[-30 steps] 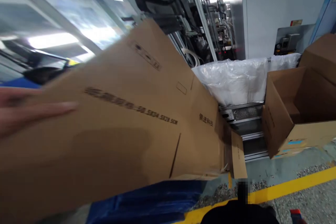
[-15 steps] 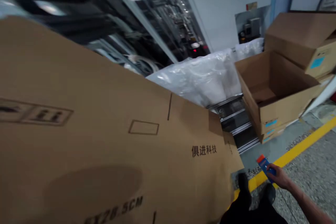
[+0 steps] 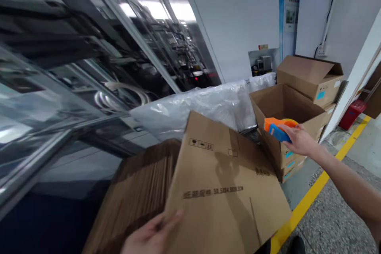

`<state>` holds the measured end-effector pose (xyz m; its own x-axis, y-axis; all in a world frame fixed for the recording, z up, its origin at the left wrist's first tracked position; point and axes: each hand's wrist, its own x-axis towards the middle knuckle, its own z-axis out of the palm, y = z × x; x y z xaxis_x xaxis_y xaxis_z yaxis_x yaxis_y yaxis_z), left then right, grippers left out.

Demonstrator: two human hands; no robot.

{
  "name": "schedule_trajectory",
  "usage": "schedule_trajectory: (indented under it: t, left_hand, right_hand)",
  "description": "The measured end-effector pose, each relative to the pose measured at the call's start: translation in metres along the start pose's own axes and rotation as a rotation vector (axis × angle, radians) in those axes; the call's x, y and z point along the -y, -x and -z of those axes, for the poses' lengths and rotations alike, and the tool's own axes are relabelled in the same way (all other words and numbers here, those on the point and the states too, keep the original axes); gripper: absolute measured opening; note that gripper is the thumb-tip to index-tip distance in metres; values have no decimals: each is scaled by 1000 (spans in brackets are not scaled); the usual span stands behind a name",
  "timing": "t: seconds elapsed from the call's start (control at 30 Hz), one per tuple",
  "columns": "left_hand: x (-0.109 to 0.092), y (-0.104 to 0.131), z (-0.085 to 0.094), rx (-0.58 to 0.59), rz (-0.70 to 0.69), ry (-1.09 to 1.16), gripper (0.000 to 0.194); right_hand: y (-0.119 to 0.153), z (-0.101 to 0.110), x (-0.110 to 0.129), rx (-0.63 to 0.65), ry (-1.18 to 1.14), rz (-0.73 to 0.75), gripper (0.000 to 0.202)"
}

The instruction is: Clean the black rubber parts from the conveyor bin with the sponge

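Observation:
A flattened cardboard box (image 3: 208, 174) with black printing leans in front of me. At its lower left edge is my left hand (image 3: 151, 232), closed with the thumb on the printed face and the fingers partly hidden behind. To the right, my right hand (image 3: 299, 141) is wrapped around a blue and orange tape dispenser (image 3: 276, 130), raised in front of the open cardboard box (image 3: 303, 127). Behind the flattened box stands a stack of folded cardboard (image 3: 139, 186), on edge.
Clear plastic-wrapped goods (image 3: 208, 105) line the machine's side. Another carton (image 3: 309, 75) with raised flaps sits at the back right. A yellow floor line (image 3: 321, 184) crosses the right side, and a red bin (image 3: 353, 113) stands farther off.
The flattened box has moved down and away from my view, exposing the cardboard stack. My right hand has risen with the tape dispenser. My left hand has come into sight.

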<state>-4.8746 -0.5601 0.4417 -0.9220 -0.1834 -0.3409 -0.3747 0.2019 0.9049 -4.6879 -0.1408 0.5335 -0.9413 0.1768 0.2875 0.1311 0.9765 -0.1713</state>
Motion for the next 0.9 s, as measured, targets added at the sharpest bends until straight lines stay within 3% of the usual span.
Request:
schedule_trajectory:
  t: [0.1,0.23,0.37,0.57,0.7,0.77,0.83,0.9]
  left_hand:
    - [26,-15,-12,357,78,33,30]
    - [79,-36,-38,473,63,45,29]
    - [125,-63,-49,557,96,-27,26]
    - [163,-85,-68,664,204,-175,26]
    - [175,-70,-76,686,214,-217,24]
    - [178,-57,-72,683,248,-203,20]
    - [179,-43,-64,686,295,-169,18]
    - [180,-27,-55,679,347,-134,20]
  right_hand:
    - [-42,-12,-1,119,134,-63,64]
    - [-62,-21,15,162,252,-155,65]
    - [-60,-29,41,24,317,-163,75]
    - [-41,-57,62,-101,377,-262,90]
    - [-30,-60,78,-159,356,-285,94]
    - [-18,-59,90,-207,302,-277,85]
    - [8,-66,99,-267,179,-305,69]
    - [54,-91,102,-258,2,-390,56]
